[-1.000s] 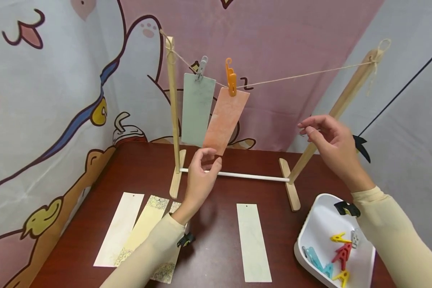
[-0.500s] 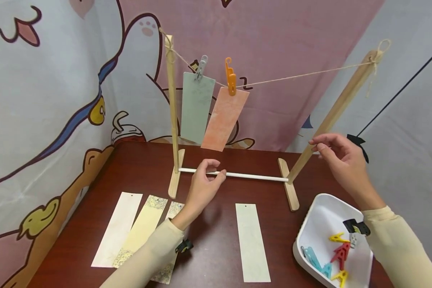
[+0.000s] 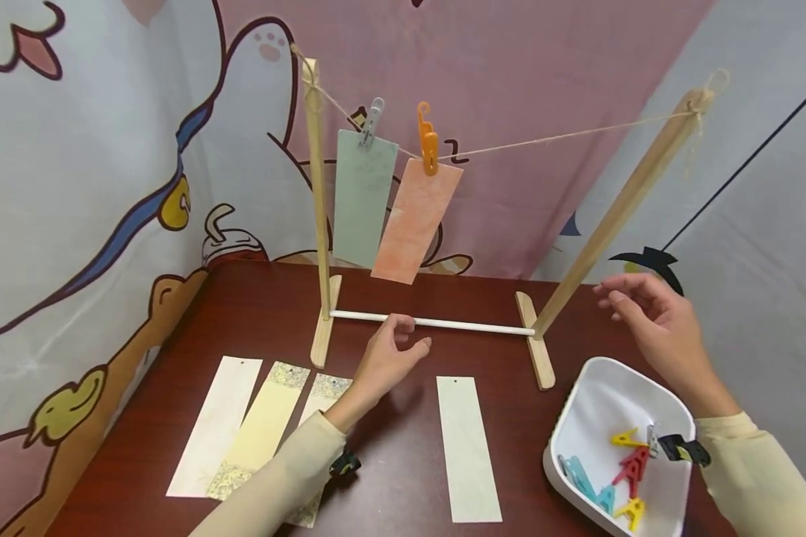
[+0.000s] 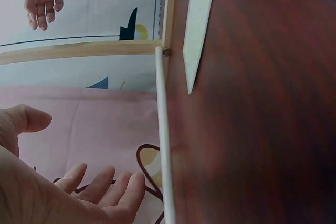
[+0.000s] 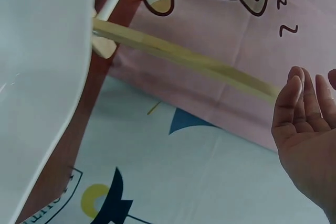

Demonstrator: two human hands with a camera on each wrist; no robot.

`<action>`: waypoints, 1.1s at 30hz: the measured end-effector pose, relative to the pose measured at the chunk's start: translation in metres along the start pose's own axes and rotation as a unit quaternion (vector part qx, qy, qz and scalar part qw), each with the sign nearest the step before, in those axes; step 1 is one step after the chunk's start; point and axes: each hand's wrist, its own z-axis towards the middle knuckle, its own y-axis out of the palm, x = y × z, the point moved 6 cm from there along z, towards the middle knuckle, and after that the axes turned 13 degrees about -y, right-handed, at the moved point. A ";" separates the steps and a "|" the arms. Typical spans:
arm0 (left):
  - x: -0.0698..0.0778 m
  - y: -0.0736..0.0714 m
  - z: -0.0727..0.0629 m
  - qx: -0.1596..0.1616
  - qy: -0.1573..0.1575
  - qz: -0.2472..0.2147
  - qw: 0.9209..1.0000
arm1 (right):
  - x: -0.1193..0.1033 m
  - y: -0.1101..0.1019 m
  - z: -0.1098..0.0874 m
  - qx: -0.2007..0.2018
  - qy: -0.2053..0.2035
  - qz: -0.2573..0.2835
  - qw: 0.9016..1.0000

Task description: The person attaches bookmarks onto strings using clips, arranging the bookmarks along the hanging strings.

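A pale green card (image 3: 363, 198) hangs from the string by a grey clothespin (image 3: 372, 122). Beside it an orange card (image 3: 418, 220) hangs tilted under an orange clothespin (image 3: 429, 142). My left hand (image 3: 389, 354) hovers below the orange card, in front of the white bar (image 3: 470, 325), its fingers loosely bent around nothing. My right hand (image 3: 665, 328) is in the air between the right post (image 3: 618, 209) and the white bin (image 3: 552, 466), fingers loosely curved and holding nothing. Both palms look bare in the left wrist view, where the left hand (image 4: 79, 182) is large.
On the table at left lie a white card (image 3: 216, 425), a yellow patterned card (image 3: 269, 418) and another patterned card (image 3: 325, 391), partly under my left arm. A pale card (image 3: 469, 447) lies nearer the middle. Several clothespins, including a red clothespin (image 3: 631, 471), lie in the bin.
My left hand has come away from the orange card's lower edge and moved down and slightly right. My right hand has lowered and moved right, toward the bin. The orange card hangs free.
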 end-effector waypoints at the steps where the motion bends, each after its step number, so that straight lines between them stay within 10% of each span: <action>1: -0.002 0.002 0.000 -0.005 -0.004 0.004 1.000 | 0.001 -0.001 -0.003 -0.004 0.004 -0.001 1.000; 18: -0.018 0.031 -0.003 -0.106 -0.051 0.101 0.988 | 0.020 -0.008 -0.029 -0.054 0.057 -0.015 0.997; 33: -0.023 0.042 -0.004 -0.104 -0.057 0.136 0.984 | 0.033 -0.005 -0.058 -0.146 0.051 -0.039 0.987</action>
